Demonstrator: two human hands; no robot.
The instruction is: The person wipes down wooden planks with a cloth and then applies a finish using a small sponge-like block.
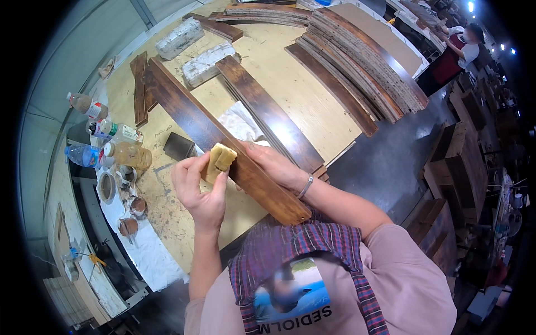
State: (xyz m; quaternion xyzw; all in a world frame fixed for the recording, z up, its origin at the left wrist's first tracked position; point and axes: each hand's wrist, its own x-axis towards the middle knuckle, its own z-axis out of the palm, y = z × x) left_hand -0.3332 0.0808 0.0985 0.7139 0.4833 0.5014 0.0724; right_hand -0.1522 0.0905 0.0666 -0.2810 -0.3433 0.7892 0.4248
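Observation:
My left hand (202, 187) pinches a yellow sponge pad (220, 160), worn brown in one spot, between thumb and fingers. The pad rests against the edge of a long brown wooden board (198, 115). This board slants from the far left of the table down to my apron. My right hand (273, 166), with a bracelet at the wrist, grips the board from its right side; some of its fingers are hidden beneath. Near the left hand lies a small dark block (179, 146). A white cloth (241, 121) lies just beyond the right hand.
To the right, a short stack of brown boards (268, 114) leans toward a white-wrapped block (207, 70). Curved boards (357, 61) are piled at the far right. Bottles (131, 155) and small cups (128, 226) line the left edge. A person (458, 50) stands in the background.

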